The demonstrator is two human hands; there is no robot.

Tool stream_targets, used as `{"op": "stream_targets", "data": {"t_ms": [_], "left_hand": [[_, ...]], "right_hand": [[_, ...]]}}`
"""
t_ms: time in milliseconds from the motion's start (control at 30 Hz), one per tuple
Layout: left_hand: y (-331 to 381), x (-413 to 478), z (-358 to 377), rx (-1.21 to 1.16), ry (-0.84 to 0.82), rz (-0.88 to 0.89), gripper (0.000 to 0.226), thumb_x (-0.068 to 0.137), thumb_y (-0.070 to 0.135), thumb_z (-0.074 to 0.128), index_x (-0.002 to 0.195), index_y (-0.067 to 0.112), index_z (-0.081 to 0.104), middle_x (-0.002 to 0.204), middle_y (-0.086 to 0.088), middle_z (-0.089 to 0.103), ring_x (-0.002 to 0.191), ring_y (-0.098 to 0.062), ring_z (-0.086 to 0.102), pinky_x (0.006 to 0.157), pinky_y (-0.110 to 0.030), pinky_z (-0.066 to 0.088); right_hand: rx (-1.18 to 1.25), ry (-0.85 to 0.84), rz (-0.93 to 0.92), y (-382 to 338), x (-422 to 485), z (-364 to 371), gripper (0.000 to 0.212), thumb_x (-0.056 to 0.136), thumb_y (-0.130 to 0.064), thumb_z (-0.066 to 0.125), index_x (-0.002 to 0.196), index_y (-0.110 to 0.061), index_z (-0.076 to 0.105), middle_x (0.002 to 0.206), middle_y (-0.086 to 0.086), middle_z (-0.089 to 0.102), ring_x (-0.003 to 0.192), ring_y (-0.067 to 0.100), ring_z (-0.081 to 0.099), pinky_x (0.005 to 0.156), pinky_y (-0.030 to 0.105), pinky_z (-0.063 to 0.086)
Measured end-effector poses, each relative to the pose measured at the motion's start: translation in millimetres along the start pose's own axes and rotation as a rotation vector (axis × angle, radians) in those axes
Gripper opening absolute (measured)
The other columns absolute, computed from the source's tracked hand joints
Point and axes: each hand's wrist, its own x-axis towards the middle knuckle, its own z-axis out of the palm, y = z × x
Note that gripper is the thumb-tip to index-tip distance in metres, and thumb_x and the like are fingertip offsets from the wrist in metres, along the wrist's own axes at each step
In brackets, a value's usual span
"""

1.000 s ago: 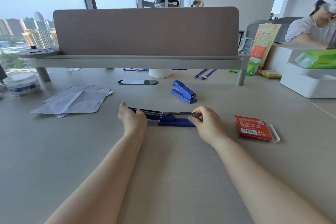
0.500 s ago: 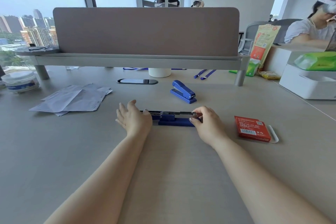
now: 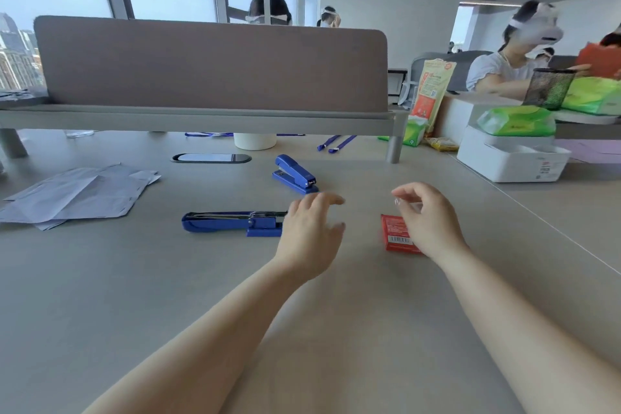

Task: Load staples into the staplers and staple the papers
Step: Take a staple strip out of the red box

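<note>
Both hands hover above the grey desk (image 3: pixel 336 329) at the centre of the frame. The left hand (image 3: pixel 311 233) is loosely spread, fingers apart and slightly curled, holding nothing, its fingertips blurred; it covers the right end of the opened stapler (image 3: pixel 232 221). The right hand (image 3: pixel 428 220) is curled with thumb and forefinger drawn close, and something small and pale shows at the fingertips, too blurred to name; whether it is pinched I cannot tell. This hand hides the right part of the red staple box (image 3: pixel 396 233), which lies flat on the desk with its barcode toward the viewer.

That stapler lies left of centre, its blue top arm folded back flat to the left and the metal magazine exposed. A second blue stapler (image 3: pixel 295 174), closed, sits just above the left hand, well apart from the first. A loose spread of papers (image 3: pixel 77 193) lies at the left edge.

Further up, an oval cable port (image 3: pixel 211 158) is set in the desk, with a white cup (image 3: pixel 254 140) and blue lanyards (image 3: pixel 336 143) beyond it under a raised shelf that carries a brown partition screen (image 3: pixel 211 64). At the right stand a white box (image 3: pixel 510 160), green packets (image 3: pixel 517 121), a tall snack bag (image 3: pixel 433 87) and a black mesh pen holder (image 3: pixel 549 88). Other people sit behind the screen and at the upper right. Tall windows fill the upper left, showing city buildings.
</note>
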Motion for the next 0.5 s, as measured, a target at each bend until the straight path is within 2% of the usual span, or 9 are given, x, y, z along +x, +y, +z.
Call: {"op": "stream_targets", "data": {"t_ms": [100,267,367,500], "left_hand": [[31,3,33,0.024,-0.228,0.025,0.056,0.084,0.045,0.06,0.133,0.025,0.041,0.139,0.002,0.04,0.128,-0.021,0.032,0.106,-0.035,0.029],[55,21,72,0.084,-0.428,-0.033,0.096,0.068,0.068,0.063,0.144,0.03,0.019,0.156,-0.001,0.013,0.141,-0.025,0.014,0.114,-0.041,0.017],[53,22,83,0.15,-0.444,-0.022,0.101,0.067,0.072,0.06,0.146,0.031,0.012,0.158,-0.002,0.006,0.143,-0.027,0.01,0.115,-0.043,0.012],[49,25,89,0.162,-0.396,0.015,0.092,0.073,0.07,0.056,0.145,0.033,0.013,0.157,0.001,0.012,0.142,-0.025,0.015,0.114,-0.042,0.016]], "right_hand": [[0.043,0.057,0.107,20,-6,-27,0.016,0.086,-0.004,0.057,0.088,-0.017,0.065,0.093,0.001,0.066,0.089,0.017,0.059,0.081,0.024,0.041],[0.104,0.104,0.267,47,-17,-40,0.015,0.085,-0.007,0.058,0.086,-0.02,0.065,0.084,-0.006,0.064,0.086,0.017,0.06,0.077,0.026,0.043],[0.121,0.102,0.349,51,-14,-37,0.012,0.084,-0.009,0.059,0.086,-0.019,0.066,0.082,-0.006,0.064,0.087,0.018,0.061,0.078,0.028,0.046],[-0.012,0.019,0.375,55,-10,-29,0.01,0.083,-0.014,0.059,0.09,-0.021,0.064,0.096,0.001,0.066,0.088,0.019,0.062,0.08,0.031,0.05]]}}
